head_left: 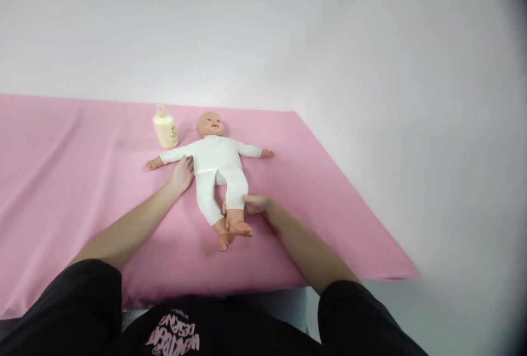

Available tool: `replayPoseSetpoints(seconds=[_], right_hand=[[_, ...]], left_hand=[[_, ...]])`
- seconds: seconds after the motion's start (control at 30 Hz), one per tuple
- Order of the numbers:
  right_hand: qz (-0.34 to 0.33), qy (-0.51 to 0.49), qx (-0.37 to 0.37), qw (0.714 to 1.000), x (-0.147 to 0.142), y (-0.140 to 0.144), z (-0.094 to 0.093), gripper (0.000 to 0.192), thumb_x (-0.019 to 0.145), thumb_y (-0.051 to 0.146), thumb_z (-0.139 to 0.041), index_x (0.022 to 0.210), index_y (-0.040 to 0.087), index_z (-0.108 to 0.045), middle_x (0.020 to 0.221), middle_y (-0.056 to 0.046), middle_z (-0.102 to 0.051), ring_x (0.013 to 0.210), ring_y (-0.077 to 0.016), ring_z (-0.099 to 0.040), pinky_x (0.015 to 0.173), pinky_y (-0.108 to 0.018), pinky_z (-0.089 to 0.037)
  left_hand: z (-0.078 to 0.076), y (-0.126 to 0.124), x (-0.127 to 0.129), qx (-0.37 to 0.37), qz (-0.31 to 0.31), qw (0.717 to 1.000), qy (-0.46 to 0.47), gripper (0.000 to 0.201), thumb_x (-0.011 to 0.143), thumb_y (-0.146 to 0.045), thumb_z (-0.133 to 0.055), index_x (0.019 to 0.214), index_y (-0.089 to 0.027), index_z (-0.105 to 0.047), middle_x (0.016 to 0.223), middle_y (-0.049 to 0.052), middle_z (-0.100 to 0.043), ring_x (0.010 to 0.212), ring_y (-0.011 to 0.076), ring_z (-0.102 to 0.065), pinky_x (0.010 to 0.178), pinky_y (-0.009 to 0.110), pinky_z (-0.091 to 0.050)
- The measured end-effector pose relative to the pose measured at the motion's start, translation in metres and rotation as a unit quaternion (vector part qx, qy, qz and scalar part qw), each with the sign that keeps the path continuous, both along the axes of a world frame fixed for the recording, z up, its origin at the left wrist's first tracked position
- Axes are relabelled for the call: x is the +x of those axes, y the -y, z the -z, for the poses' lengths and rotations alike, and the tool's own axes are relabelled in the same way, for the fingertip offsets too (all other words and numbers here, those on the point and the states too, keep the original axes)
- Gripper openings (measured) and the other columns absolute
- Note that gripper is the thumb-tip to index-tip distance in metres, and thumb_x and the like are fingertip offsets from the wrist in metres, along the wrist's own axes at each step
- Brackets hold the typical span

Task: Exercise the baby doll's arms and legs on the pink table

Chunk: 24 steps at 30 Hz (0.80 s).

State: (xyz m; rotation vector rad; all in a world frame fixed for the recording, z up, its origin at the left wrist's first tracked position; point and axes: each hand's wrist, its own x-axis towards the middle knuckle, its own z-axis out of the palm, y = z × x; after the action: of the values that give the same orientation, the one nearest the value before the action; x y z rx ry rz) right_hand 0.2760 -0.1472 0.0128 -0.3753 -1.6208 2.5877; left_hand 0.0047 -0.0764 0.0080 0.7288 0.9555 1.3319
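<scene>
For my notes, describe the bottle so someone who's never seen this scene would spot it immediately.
Start with the pink sheet; on it lies a doll in white, head toward the far edge. Left of that head in the picture is the bottle. Unlike the doll, it stands upright, pale yellow, with dark print and a pump top.

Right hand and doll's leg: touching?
Touching. Head view: the right hand wraps the doll's leg near the cuff, thumb against the near side, fingertips emerging on the other.
</scene>
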Motion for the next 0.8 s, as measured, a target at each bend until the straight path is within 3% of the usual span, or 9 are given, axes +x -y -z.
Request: replayPoseSetpoints(seconds=[0.13, 0.23, 0.37, 0.47, 0.6, 0.8], right_hand=[[0.024, 0.034, -0.006, 0.999, 0.001, 0.001, -0.001, 0.085, 0.078, 0.093, -0.05, 0.105, 0.013, -0.063, 0.088, -0.017, -0.074, 0.107, -0.0315, -0.072, 0.089, -0.039, -0.055], [0.009, 0.018, -0.019, 1.0, 0.002, -0.006, 0.01, 0.077, 0.079, 0.085, -0.059, 0.105, 0.013, -0.062, 0.092, -0.018, -0.076, 0.111, -0.0333, -0.072, 0.096, -0.041, -0.055], [-0.018, 0.007, -0.038, 0.999, 0.003, -0.015, 0.026, 0.064, 0.076, 0.067, -0.068, 0.107, 0.011, -0.064, 0.109, -0.022, -0.077, 0.118, -0.0357, -0.071, 0.103, -0.045, -0.054], [0.025, 0.039, -0.034, 0.998, 0.005, -0.017, 0.03, 0.049, 0.082, 0.051, -0.064, 0.109, 0.01, -0.066, 0.117, -0.021, -0.077, 0.119, -0.0332, -0.071, 0.103, -0.045, -0.054], [0.059, 0.096, -0.026, 0.993, 0.012, -0.015, 0.018, 0.033, 0.086, 0.036, -0.065, 0.108, 0.012, -0.069, 0.118, -0.017, -0.078, 0.116, -0.0282, -0.073, 0.102, -0.041, -0.056], [0.1, 0.115, -0.002, 0.988, 0.025, -0.011, -0.005, 0.049, 0.075, 0.031, -0.088, 0.115, 0.01, -0.069, 0.114, -0.015, -0.079, 0.096, -0.0245, -0.078, 0.09, -0.039, -0.064]], left_hand=[[0.002, 0.027, 0.006, -0.011, 0.044, 0.999, 0.024, 0.025, 0.103, -0.037, -0.047, 0.098, -0.024, -0.068, 0.117, 0.01, -0.075, 0.115, 0.0244, -0.071, 0.109, 0.04, -0.056], [-0.004, 0.056, 0.01, -0.022, 0.064, 0.997, 0.036, 0.024, 0.101, -0.026, -0.051, 0.101, -0.016, -0.072, 0.115, 0.015, -0.076, 0.115, 0.0273, -0.07, 0.108, 0.04, -0.055], [-0.015, 0.104, 0.017, -0.081, 0.106, 0.986, 0.104, 0.029, 0.098, -0.03, -0.061, 0.113, -0.009, -0.073, 0.114, 0.015, -0.077, 0.111, 0.0294, -0.071, 0.107, 0.042, -0.054], [-0.016, 0.136, 0.022, -0.137, 0.213, 0.954, 0.159, 0.043, 0.097, -0.042, -0.065, 0.113, -0.004, -0.073, 0.11, 0.019, -0.078, 0.105, 0.0322, -0.073, 0.107, 0.047, -0.052], [-0.011, 0.159, 0.022, -0.157, 0.279, 0.936, 0.144, 0.038, 0.09, -0.037, -0.076, 0.114, -0.008, -0.073, 0.115, 0.018, -0.078, 0.114, 0.0323, -0.072, 0.105, 0.044, -0.051], [-0.013, 0.163, 0.018, -0.13, 0.353, 0.916, 0.137, 0.042, 0.087, -0.033, -0.079, 0.12, -0.008, -0.071, 0.118, 0.018, -0.077, 0.105, 0.0288, -0.073, 0.09, 0.039, -0.056]])
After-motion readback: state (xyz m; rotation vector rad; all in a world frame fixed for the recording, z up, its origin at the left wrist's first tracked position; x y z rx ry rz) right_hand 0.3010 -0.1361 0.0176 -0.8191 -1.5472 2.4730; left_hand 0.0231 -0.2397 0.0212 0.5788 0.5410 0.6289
